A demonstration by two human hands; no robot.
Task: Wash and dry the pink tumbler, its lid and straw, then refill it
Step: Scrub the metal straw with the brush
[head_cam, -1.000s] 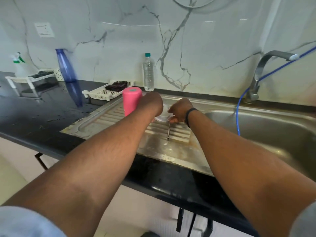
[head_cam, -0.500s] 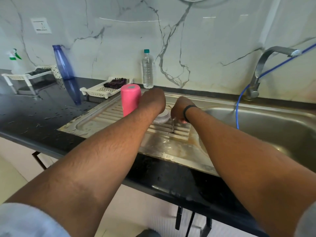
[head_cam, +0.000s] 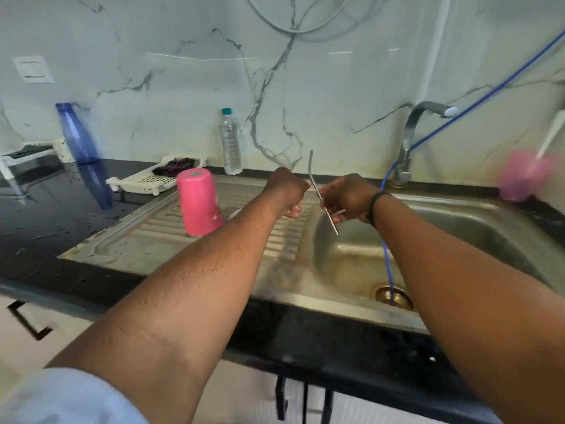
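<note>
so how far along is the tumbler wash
Partly done: the pink tumbler stands upside down on the drainboard, apparently draining. In hand: the right hand pinches the metal straw over the sink basin; the left hand is alongside. Left: drying, refilling.

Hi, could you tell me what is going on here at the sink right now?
A person is partway through cleaning a pink tumbler set. The right hand pinches the metal straw and holds it tilted over the edge of the sink basin. The left hand, fingers curled, is close beside the straw; whether it touches it is unclear. The pink tumbler stands upside down on the draining board. No water shows at the tap.
</note>
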